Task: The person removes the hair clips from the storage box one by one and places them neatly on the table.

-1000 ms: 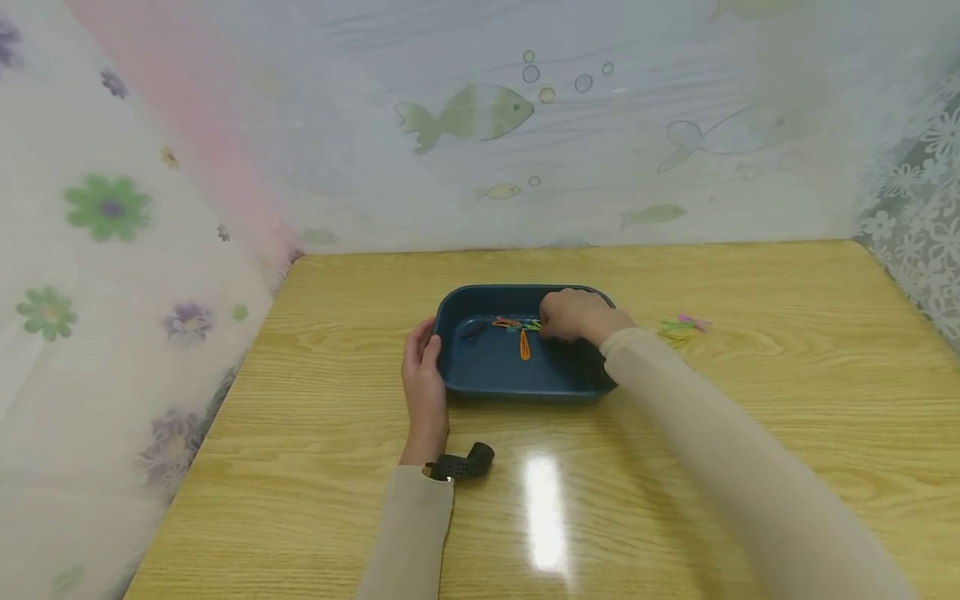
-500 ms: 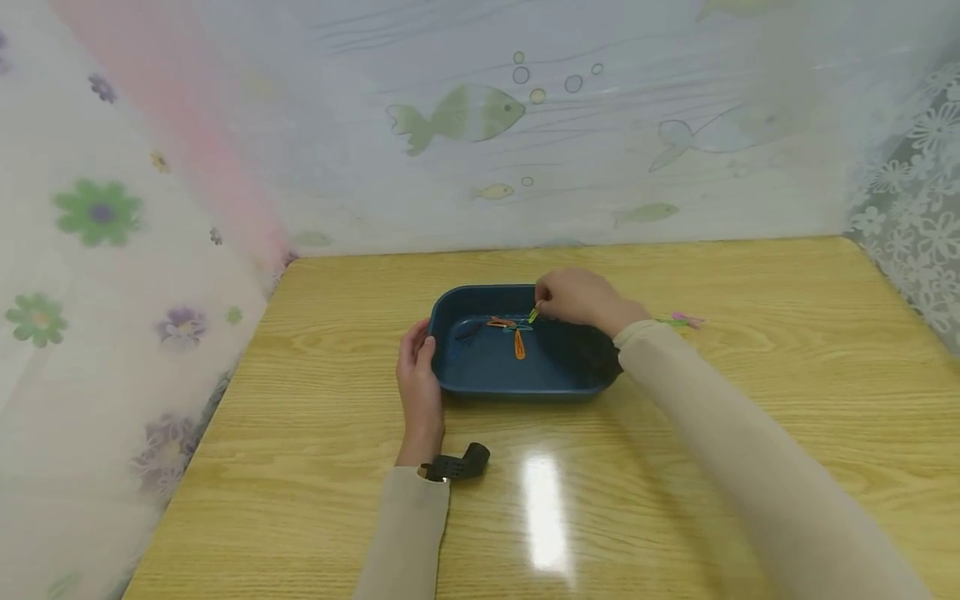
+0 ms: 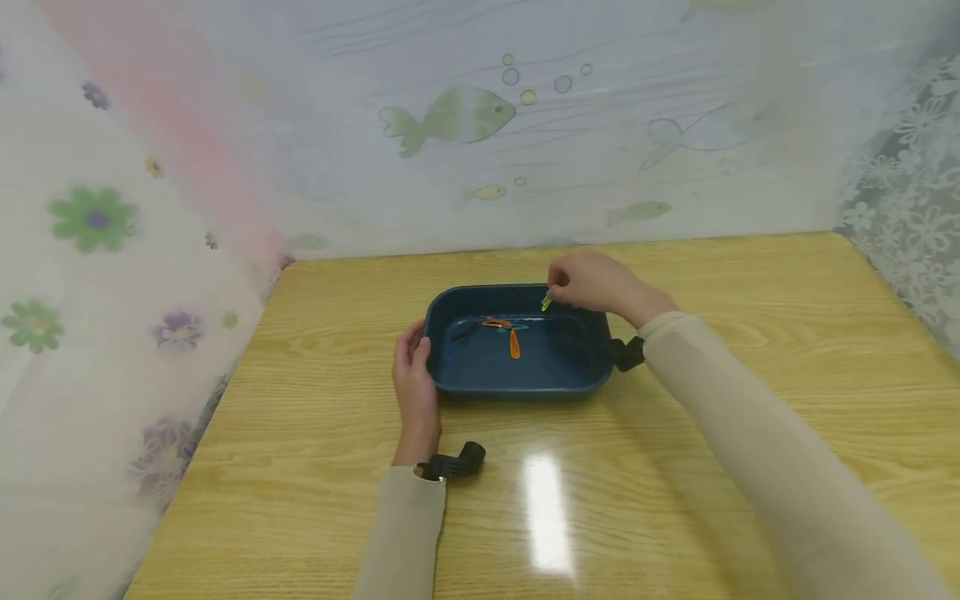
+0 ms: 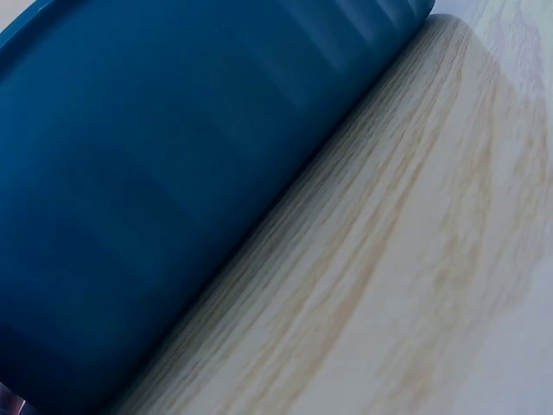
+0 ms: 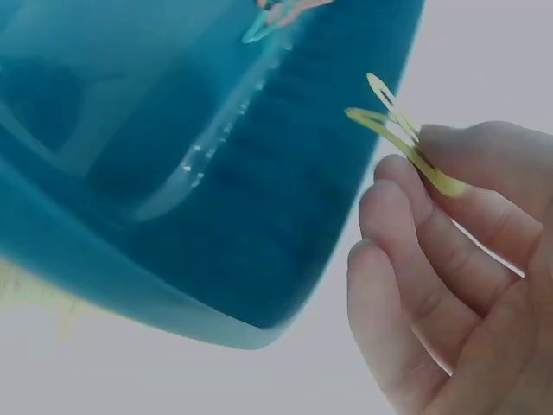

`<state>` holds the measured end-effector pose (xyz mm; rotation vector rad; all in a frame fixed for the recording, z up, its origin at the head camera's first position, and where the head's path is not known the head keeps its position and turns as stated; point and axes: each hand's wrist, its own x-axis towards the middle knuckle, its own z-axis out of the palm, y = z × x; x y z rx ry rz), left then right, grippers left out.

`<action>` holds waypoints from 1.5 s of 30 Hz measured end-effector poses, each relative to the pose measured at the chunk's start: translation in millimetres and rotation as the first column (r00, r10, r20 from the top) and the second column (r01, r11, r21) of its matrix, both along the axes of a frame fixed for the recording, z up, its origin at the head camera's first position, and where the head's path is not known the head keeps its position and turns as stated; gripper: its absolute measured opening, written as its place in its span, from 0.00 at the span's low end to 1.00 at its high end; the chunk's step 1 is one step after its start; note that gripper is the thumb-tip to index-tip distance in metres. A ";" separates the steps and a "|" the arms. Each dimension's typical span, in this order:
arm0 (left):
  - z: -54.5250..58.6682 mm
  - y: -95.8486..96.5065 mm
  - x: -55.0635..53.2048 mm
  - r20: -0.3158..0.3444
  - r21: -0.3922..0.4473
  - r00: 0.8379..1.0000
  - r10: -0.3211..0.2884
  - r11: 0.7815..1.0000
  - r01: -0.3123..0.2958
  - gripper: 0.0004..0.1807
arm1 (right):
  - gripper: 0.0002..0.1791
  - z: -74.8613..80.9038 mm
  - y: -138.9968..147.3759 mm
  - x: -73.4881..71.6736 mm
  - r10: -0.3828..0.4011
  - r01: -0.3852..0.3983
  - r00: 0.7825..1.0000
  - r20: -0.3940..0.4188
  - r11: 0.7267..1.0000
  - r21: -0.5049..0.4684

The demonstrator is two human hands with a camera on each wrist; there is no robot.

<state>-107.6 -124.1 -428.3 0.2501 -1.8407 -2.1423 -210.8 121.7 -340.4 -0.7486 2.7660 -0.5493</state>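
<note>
My right hand (image 3: 600,283) pinches a yellow-green snap hair clip (image 5: 402,143) between thumb and forefinger, above the back right rim of a dark blue plastic bin (image 3: 525,388). In the right wrist view the clip's two arms spread in a V, and the other fingers are bent below it. Against the bin's left outer side rests my left hand (image 3: 415,371), thumb near the rim. Inside the bin lie an orange clip (image 3: 514,344), a reddish-orange clip (image 3: 496,322), a teal clip (image 3: 517,328) and a dark clip (image 3: 465,331).
The bin stands on a wood-grain table (image 3: 322,450). Printed fish curtains (image 3: 420,192) hang behind it, with a flowered curtain (image 3: 97,333) at the left. Each wrist wears a black camera mount; the left mount (image 3: 457,462) shows near the bin's front.
My right hand has lifted from inside the bin to its back right rim, bringing the yellow-green hair clip. The clips on the table at right are now hidden by my arm. My left hand stays put.
</note>
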 end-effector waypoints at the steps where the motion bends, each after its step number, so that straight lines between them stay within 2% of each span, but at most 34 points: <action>1: -2.2 -1.3 -1.1 0.001 0.007 1.000 0.001 1.000 -0.001 0.17 | 0.07 0.4 1.7 0.8 -0.004 0.004 1.000 0.010 1.000 -0.017; 5: -11.8 -4.8 -5.5 -0.004 0.018 1.000 0.006 1.000 -0.006 0.16 | 0.08 1.5 8.2 5.4 -0.038 0.043 0.998 0.054 0.995 -0.089; 9: -16.8 -5.0 -7.6 -0.019 0.010 1.000 0.020 1.000 -0.019 0.16 | 0.09 1.7 13.5 12.1 -0.047 0.056 0.996 0.074 0.991 -0.120; 19: -16.2 -5.4 -8.0 -0.030 -0.013 0.999 0.026 1.000 -0.027 0.16 | 0.06 2.5 22.4 25.8 -0.045 0.049 0.999 0.030 0.985 -0.167; 27: -16.6 -5.0 -8.0 -0.037 -0.015 0.999 0.014 1.000 -0.015 0.17 | 0.06 -1.4 30.7 35.4 -0.071 0.079 0.996 0.046 0.976 -0.201; 32: -16.5 -3.6 -8.0 -0.031 -0.019 0.999 0.023 1.000 -0.024 0.16 | 0.09 -3.3 38.0 44.2 -0.109 0.129 0.990 0.085 0.951 -0.281; 40: -14.3 -1.9 -6.5 -0.018 -0.008 1.000 0.012 1.000 -0.012 0.16 | 0.10 -8.8 50.4 65.6 -0.194 0.232 0.972 0.133 0.878 -0.419; 45: -3.6 -0.3 -1.3 -0.019 -0.018 1.000 0.003 1.000 -0.003 0.17 | 0.11 -18.3 56.4 74.6 -0.218 0.262 0.964 0.151 0.865 -0.427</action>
